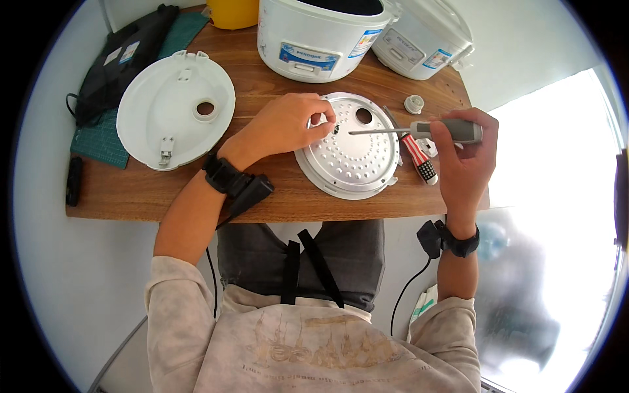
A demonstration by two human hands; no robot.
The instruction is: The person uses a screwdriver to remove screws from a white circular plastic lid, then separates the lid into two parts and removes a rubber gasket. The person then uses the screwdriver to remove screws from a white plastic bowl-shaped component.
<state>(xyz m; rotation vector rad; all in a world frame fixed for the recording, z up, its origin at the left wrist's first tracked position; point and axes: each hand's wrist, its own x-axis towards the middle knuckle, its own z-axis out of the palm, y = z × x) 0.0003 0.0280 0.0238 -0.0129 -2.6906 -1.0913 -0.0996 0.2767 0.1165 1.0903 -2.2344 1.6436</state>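
A round silver dimpled metal lid plate (359,160), with a round hole near its far edge, lies on the wooden table in front of me. My left hand (295,122) reaches over its left side, thumb and fingers pinched together beside a small dark spot on the plate. Whatever the pinch holds is too small or hidden to make out. In my right hand (466,147) is a screwdriver (419,131) with a grey handle, its shaft pointing left over the plate and its tip close to the left fingertips. Whether the tip touches the plate I cannot tell.
A white plastic lid (154,108) lies at left, by a green cutting mat (101,141) and a black bag (118,72). Behind stand a white rice cooker (275,39) and another cooker (422,39). A white cap (414,103) and flag-patterned handle (419,160) lie right.
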